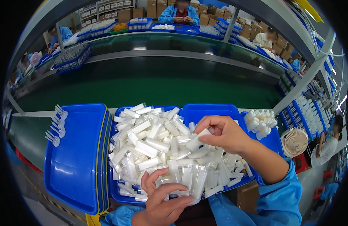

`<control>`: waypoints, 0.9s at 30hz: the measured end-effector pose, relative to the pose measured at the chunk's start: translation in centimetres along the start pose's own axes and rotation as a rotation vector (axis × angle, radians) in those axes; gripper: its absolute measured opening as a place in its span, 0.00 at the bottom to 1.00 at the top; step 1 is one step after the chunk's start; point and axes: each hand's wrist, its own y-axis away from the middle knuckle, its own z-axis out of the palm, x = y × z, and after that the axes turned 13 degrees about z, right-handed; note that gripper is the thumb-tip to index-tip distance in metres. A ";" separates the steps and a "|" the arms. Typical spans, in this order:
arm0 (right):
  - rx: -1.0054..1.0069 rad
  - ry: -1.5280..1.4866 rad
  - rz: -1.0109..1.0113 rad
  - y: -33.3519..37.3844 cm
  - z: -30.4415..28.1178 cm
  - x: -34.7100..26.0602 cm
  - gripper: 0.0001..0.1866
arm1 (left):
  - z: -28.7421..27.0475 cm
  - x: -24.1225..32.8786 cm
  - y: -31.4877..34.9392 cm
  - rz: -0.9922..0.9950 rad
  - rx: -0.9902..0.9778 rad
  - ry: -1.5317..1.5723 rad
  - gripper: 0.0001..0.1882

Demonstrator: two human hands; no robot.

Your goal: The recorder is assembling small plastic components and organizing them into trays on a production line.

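Observation:
Between the thumb and fingers of my right hand (228,133) is a white block-shaped piece (197,140), held above the right side of a heap. My left hand (161,197) is lower, at the near edge of the heap, its thumb and a finger closed on a clear plastic sleeve (199,182) that stands roughly upright; its other fingers are bent and apart. The heap (147,145) is made of many white blocks, several with clear plastic around them. They lie in a blue tray (115,192) and rise above its rim.
On the left is a stack of blue trays (74,150), its top one bearing white pronged parts (58,128). White round pieces (260,122) sit in a right-hand tray, beside a small fan (294,142). A green conveyor (151,81) runs beyond; a co-worker (178,15) sits across it.

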 end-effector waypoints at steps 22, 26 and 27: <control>-0.065 -0.286 0.187 4.6 1.5 -1.3 0.21 | 1.7 0.6 -0.2 0.175 -0.054 -0.087 0.09; 0.096 0.379 -0.181 5.9 1.0 -2.1 0.19 | 1.6 0.8 -0.3 0.106 -0.103 -0.073 0.07; 0.055 0.273 -0.091 6.1 1.0 -2.4 0.19 | 1.7 0.9 -0.2 0.117 -0.117 -0.072 0.06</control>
